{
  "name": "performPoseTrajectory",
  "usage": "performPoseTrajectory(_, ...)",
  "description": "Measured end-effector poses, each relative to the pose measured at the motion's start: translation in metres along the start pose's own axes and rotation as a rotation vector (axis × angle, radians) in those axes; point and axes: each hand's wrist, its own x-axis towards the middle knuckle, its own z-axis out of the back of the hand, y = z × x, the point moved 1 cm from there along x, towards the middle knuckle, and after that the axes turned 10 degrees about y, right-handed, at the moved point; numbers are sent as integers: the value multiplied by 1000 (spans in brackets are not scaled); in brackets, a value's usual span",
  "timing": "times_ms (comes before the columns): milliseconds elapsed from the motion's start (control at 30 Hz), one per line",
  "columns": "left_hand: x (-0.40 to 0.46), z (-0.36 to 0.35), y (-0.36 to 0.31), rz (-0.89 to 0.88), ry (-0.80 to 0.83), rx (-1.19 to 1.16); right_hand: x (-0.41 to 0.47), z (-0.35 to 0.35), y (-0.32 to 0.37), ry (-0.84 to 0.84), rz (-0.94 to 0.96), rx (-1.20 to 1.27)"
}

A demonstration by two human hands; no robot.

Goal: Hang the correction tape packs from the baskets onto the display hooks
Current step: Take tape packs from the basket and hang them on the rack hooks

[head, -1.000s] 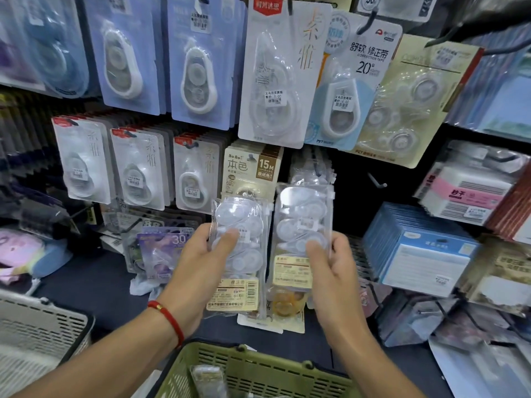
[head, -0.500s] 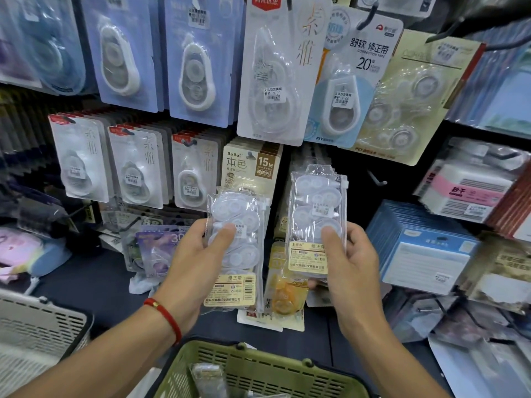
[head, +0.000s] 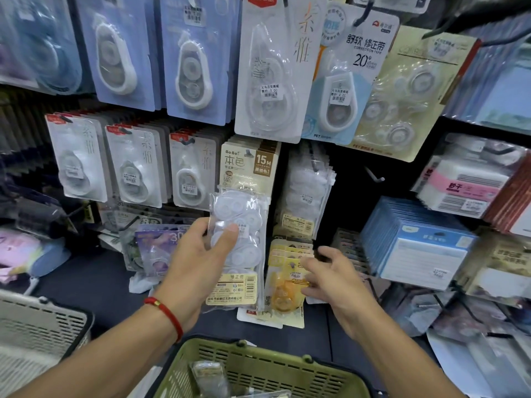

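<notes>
Covering the whole background, a display wall [head: 373, 156] of hooks, crowded with carded correction tape. Hanging on one hook near the wall's middle, right of the tan 15M cards [head: 249, 165], a bundle of clear packs [head: 309, 196], frontmost among them the pack held in the right hand half a second ago. Means one more pack hung; judged so from the emptied hand and the thick stack on that hook. Sitting at the bottom edge of view, a green basket [head: 258, 366] with more wrapped stock inside, so work remains. Standing at the lower left corner, a grey basket [head: 37, 326].

Lifted in front of the tan cards, a second clear pack [head: 238, 242], label end down, still off any hook. Gripped by the left hand [head: 198, 268]: thumb across the clear front, fingers behind the left edge, firm clasp. Worn on that wrist, a red cord bracelet [head: 165, 314].

Dropped below the hung bundle, the right hand [head: 333, 280]: fingers spread and loosely bent, holding nothing, fingertips close to the small yellow packs [head: 287, 285] low on the wall; touching or just short, cannot tell. Likely next: raising the left pack's hole to the same hook.
</notes>
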Motion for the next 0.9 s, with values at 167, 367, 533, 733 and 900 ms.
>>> performPoseTrajectory(167,-2,-5,3,-18,54,21,-18,-26,17,254,211,-99)
performPoseTrajectory(367,-8,-7,1,-33,99,-8,-22,-35,17,179,334,-171)
performPoseTrajectory(533,-4,-7,-2,14,23,45,-23,-30,19,42,417,-16)
performPoseTrajectory(733,-6,-4,0,48,25,84,-16,-8,37,-148,477,53)
performPoseTrajectory(900,-6,-7,-1,41,27,81,-12,-1,39,-149,481,51)
